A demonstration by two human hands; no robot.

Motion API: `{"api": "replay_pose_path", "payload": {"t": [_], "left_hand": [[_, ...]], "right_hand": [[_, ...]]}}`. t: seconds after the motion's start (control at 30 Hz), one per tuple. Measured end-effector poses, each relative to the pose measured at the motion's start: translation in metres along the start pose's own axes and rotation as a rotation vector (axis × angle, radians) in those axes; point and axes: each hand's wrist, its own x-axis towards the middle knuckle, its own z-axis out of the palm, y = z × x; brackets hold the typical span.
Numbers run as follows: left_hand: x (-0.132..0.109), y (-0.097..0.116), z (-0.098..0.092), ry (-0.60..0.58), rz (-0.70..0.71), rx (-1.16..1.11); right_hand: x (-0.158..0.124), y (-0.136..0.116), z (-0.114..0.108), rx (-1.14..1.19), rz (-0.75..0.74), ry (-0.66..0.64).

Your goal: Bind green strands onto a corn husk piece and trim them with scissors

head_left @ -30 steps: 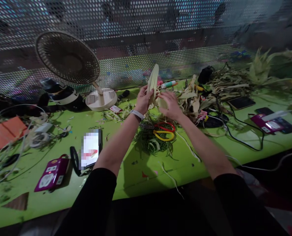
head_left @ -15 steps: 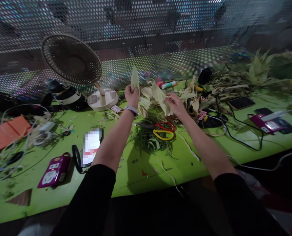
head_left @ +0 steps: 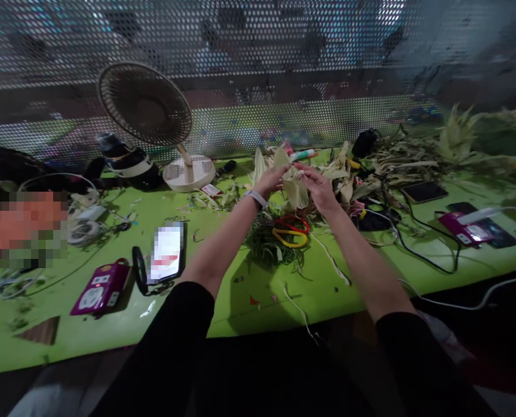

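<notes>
Both of my hands are raised close together over the middle of the table. My left hand (head_left: 271,182), with a pale band on its wrist, has its fingers closed on the edge of a pale corn husk (head_left: 296,193). From the other side my right hand (head_left: 319,189) pinches that husk near its top. Pale husk tips show behind my left hand, and I cannot tell which of them it holds. Below the hands lie scissors with red and yellow handles (head_left: 290,237), on a tangle of green strands (head_left: 269,252).
A desk fan (head_left: 188,174) and a dark bottle (head_left: 134,168) stand at the back left. A lit phone (head_left: 166,255) and a purple power strip (head_left: 101,286) lie at the left. Dried husks (head_left: 405,152), cables and another purple strip (head_left: 464,227) occupy the right.
My left hand has moved right and slightly down, joining my right hand at the husk. The husk it held upright no longer stands out separately. The view has shifted slightly.
</notes>
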Motion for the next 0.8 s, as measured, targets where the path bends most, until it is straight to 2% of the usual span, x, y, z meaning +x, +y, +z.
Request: {"api": "replay_pose_path", "payload": {"t": [0.03,0.1,0.2,0.37,0.5,0.67,0.73,0.8], "left_hand": [[-0.003,0.002,0.001,-0.02,-0.029,-0.026],[-0.011,0.009,-0.001,-0.042,-0.017,-0.059],[-0.028,0.023,-0.007,-0.076,0.09,-0.092],[-0.064,0.04,-0.019,-0.093,0.225,-0.077],[-0.092,0.04,-0.039,0.04,0.361,0.032],[-0.126,0.033,-0.074,0.18,0.506,0.135],[-0.139,0.028,-0.083,0.185,0.5,0.092],[-0.15,0.021,-0.088,0.109,0.426,0.043]], "right_hand": [[-0.001,-0.004,0.001,-0.024,-0.022,-0.017],[-0.001,-0.011,0.002,-0.061,-0.068,0.031],[0.001,-0.017,0.004,-0.066,-0.069,0.15],[-0.006,-0.031,0.019,-0.225,0.051,0.009],[-0.021,-0.041,0.038,-0.204,0.109,-0.065],[-0.038,-0.037,0.064,-0.125,0.253,-0.14],[-0.043,-0.034,0.075,-0.108,0.25,-0.138],[-0.045,-0.035,0.085,-0.092,0.234,-0.137]]}}
